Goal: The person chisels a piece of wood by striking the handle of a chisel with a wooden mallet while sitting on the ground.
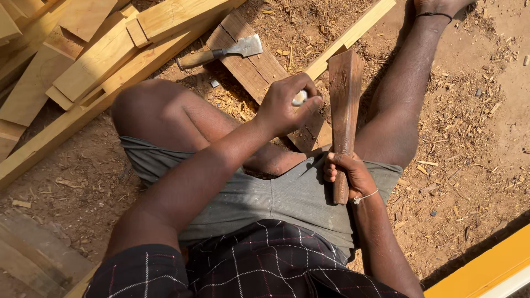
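Nearest to us is our checked shirt, and just beyond it the grey shorts across our lap. Our right hand is closed around the narrow handle end of a dark wooden mallet, which stands nearly upright between our legs, its broad end pointing away from us. A thin bracelet circles that wrist. Our left hand is curled shut just left of the mallet's broad end, pinching a small pale object between thumb and fingers; what the object is we cannot tell. Under that hand a dark plank lies on the ground, which is scattered with wood chips and sawdust. Beyond the left hand a hatchet with a wooden handle rests across the plank's far end. Farther left lies a heap of pale boards, and one pale strip slants away beyond the mallet.
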